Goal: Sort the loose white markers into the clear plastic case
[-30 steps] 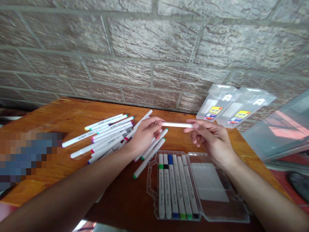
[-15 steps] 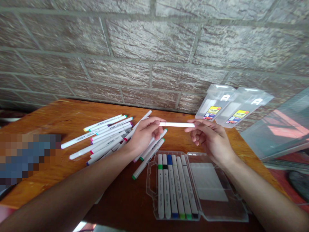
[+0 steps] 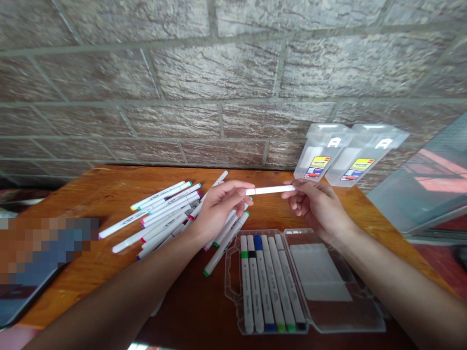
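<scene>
Between my two hands a white marker (image 3: 270,190) is held nearly level above the table. My left hand (image 3: 221,206) pinches its left end, and my right hand (image 3: 315,201) grips the right end between thumb and fingers. Below them lies an open clear plastic case (image 3: 233,287), with several white markers (image 3: 268,287) side by side in its left half; their ends are green, black and blue. To the left, partly behind my left hand, a loose pile of white markers (image 3: 164,206) with coloured ends rests on the wood.
Two more clear plastic cases (image 3: 315,150) with yellow labels stand upright against the stone brick wall (image 3: 219,63) at the back right. A dark-edged device (image 3: 32,296), its screen blurred out, sits on the wooden table (image 3: 87,204) at the left.
The marker is a little more tilted, its right end higher, and my left hand's fingers sit slightly differently on it. The whole view has shifted slightly.
</scene>
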Available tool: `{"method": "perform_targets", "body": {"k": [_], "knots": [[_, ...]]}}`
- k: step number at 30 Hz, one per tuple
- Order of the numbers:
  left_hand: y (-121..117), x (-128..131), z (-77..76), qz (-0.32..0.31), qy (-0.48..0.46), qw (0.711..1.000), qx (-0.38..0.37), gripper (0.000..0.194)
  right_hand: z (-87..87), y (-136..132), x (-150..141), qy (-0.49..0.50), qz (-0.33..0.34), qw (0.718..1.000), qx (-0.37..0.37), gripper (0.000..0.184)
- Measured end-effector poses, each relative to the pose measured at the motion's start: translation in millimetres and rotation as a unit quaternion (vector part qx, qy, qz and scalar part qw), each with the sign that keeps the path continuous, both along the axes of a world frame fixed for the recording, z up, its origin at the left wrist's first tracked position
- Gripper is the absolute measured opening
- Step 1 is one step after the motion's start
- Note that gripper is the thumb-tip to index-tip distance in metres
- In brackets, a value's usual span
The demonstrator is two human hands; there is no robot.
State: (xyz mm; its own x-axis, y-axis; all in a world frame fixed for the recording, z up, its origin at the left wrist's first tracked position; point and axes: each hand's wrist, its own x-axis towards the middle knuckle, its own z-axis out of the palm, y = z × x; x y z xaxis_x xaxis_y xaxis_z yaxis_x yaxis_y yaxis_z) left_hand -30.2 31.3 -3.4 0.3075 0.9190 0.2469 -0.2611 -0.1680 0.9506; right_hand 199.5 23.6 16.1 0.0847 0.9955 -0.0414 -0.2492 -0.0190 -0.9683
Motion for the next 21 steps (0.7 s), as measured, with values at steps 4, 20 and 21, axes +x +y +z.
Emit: {"method": "perform_targets", "body": {"k": [4,20,21], "knots": [[-3.2,-1.2,2.0,-0.03,0.02,0.999,0.012,0.03,-1.3,2.1,1.5,0.009,-0.005,1.0,-0.006,0.015],[-8.1,-2.9,3.4,-0.058,0.076,0.995,0.031,0.042,-1.1,4.5,3.2,0.058,-0.012,0.997,-0.056,0.011],[-8.1,-2.8,2.9,-0.057,0.081,0.995,0.034,0.042,-1.1,4.3,2.8,0.06,-0.011,0.997,-0.057,0.011]]}}
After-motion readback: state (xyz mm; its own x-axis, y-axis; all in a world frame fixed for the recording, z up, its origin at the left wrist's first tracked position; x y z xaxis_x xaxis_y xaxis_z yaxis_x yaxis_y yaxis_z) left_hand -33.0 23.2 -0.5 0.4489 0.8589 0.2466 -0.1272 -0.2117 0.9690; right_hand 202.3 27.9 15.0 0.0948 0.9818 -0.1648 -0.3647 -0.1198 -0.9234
